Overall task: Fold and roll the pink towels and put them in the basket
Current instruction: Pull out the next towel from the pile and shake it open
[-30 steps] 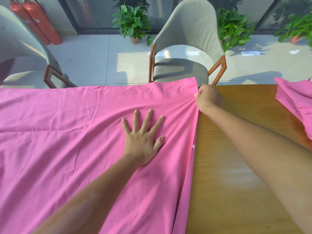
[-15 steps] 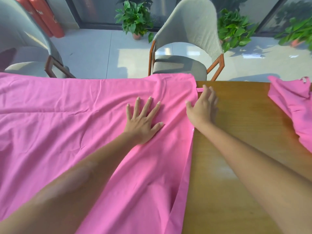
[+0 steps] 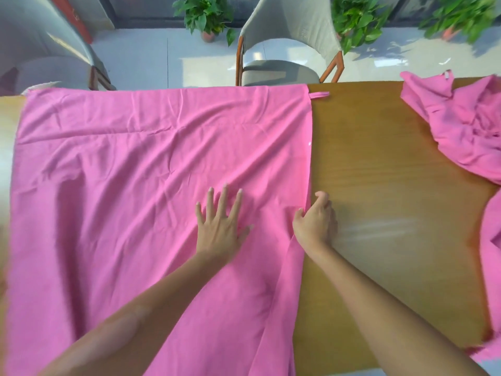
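A large pink towel (image 3: 130, 164) lies spread flat over the left and middle of the wooden table (image 3: 379, 172), with a small loop tab at its far right corner. My left hand (image 3: 221, 226) presses flat on it with fingers spread, near its right side. My right hand (image 3: 315, 222) sits at the towel's right edge, thumb on the cloth and fingers curled at the hem on the bare wood. A second pink towel (image 3: 466, 131) lies crumpled at the table's right end. No basket is in view.
Bare wood lies between the two towels. Beyond the far edge stand a grey chair (image 3: 287, 44) with orange legs and another grey chair (image 3: 46, 58) at the left. Potted plants (image 3: 206, 14) line the floor by the window.
Both hands have slid toward me along the towel's right side, from its far corner to about halfway down. The right hand let go of the corner. The view tilted downward.
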The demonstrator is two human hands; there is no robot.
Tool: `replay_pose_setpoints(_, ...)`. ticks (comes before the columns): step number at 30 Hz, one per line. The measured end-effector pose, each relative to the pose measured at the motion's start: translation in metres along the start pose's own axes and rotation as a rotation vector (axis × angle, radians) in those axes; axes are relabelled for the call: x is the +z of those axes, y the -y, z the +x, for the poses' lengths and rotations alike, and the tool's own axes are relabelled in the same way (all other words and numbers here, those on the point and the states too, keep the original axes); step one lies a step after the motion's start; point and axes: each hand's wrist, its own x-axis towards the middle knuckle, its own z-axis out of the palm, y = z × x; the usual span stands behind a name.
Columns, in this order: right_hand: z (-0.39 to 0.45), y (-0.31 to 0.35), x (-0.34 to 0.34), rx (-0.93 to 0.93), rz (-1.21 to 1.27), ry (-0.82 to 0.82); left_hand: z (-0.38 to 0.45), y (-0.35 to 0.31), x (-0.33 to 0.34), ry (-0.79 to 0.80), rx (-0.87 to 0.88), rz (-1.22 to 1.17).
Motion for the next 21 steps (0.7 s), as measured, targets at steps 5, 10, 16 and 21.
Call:
replay_pose_setpoints(5,-0.034,-0.025,0.002,0.078,-0.120,0.020,-0.026,0.001,0.004,0.054,-0.026,0.078)
replay_pose_setpoints(10,-0.014,-0.069,-0.024,0.071,-0.205,-0.012,-0.029,0.008,0.004,0.030,-0.022,-0.003)
replay_pose_setpoints(16,-0.029,-0.080,-0.034,0.138,-0.137,0.026,-0.032,0.017,0.006,0.186,0.076,0.071)
replay_pose_setpoints(21,-0.114,-0.077,-0.026,0.222,-0.056,0.075,-0.054,0.013,0.011,0.142,0.105,-0.007)
